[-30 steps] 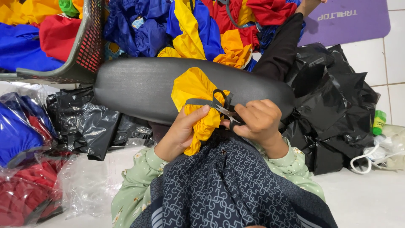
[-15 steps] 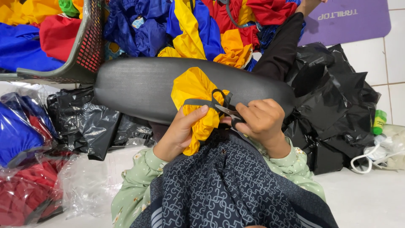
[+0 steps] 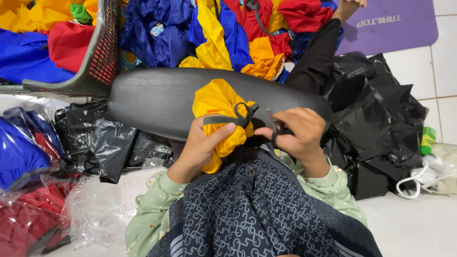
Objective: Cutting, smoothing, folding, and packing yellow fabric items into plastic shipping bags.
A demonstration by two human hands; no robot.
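1. The left hand point(image 3: 202, 145) is gripping a bunched yellow cloth point(image 3: 218, 102), thumb pressing a dark strap point(image 3: 223, 119) against it.
2. The yellow cloth is resting against a black curved board point(image 3: 157, 100) (lying across the person's lap).
3. The right hand point(image 3: 295, 133) is curling shut around a small dark tool point(image 3: 277, 129), just beside the strap's knot.
4. A grey basket point(image 3: 97, 62) is sitting beyond the board, beside piled coloured garments point(image 3: 228, 33).

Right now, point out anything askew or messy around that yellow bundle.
Nothing looks damaged. The yellow bundle is tied with a dark strap, held by the left hand. Around it things are loose: crumpled black plastic bags and coloured garments lie in heaps beyond the basket.
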